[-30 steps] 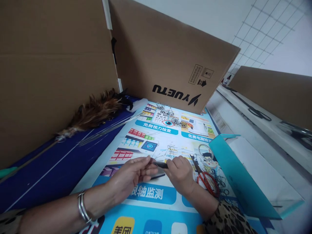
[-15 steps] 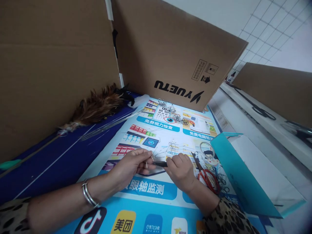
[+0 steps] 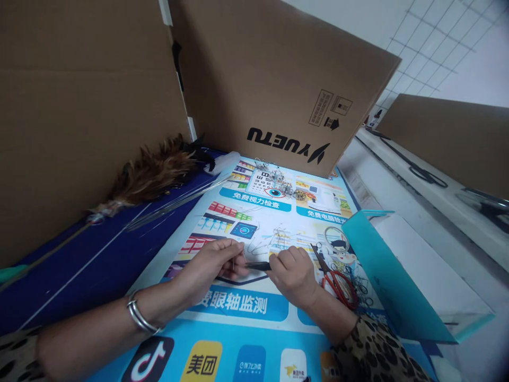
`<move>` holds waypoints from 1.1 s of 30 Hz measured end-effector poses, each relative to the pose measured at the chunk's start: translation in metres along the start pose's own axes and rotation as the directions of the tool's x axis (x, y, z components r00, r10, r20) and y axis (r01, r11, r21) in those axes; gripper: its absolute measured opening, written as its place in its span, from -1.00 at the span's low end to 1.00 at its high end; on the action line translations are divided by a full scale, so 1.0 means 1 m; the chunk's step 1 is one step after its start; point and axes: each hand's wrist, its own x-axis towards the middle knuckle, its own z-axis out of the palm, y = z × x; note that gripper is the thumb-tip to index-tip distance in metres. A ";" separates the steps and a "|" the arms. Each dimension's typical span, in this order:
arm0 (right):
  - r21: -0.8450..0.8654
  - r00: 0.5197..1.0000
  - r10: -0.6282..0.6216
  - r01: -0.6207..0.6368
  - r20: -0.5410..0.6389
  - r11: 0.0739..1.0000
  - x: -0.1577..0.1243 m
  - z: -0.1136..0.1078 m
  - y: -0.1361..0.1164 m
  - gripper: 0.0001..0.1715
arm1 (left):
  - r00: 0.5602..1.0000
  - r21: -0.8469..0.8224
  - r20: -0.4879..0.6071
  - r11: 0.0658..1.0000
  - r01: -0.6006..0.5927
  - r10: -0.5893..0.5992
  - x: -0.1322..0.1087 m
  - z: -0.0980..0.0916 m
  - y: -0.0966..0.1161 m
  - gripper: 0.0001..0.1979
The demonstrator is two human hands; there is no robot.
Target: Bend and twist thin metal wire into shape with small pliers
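My left hand [image 3: 212,268] pinches a thin wire piece [image 3: 233,263] between thumb and fingers, a silver bangle on its wrist. My right hand [image 3: 293,273] is closed around a slim black tool [image 3: 257,265] whose tip points left toward the wire. Both hands hover just above a printed poster [image 3: 254,313] on the table. A small heap of bent wires [image 3: 280,237] lies just beyond the hands.
Red-handled pliers [image 3: 336,284] and loose wire loops lie right of my right hand. A teal folder [image 3: 382,278] stands open at the right. A feather duster [image 3: 149,178] lies at the left. Cardboard panels [image 3: 274,85] wall the back. More wire pieces [image 3: 278,183] sit near them.
The hands have stayed together over the poster; the left fingers shifted slightly on the wire. The camera view drifted a little.
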 end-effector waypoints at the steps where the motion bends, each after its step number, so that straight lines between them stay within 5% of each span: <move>1: -0.001 1.000 0.000 0.000 0.003 1.000 0.000 0.000 0.000 -0.75 | 1.000 0.005 0.006 1.000 -0.001 0.001 0.000 0.000 0.000 -0.73; 33: -0.020 0.995 -0.048 0.050 0.089 0.999 -0.003 0.001 -0.004 -0.81 | 0.997 0.101 0.072 0.994 0.032 -0.039 0.003 -0.002 0.005 -0.71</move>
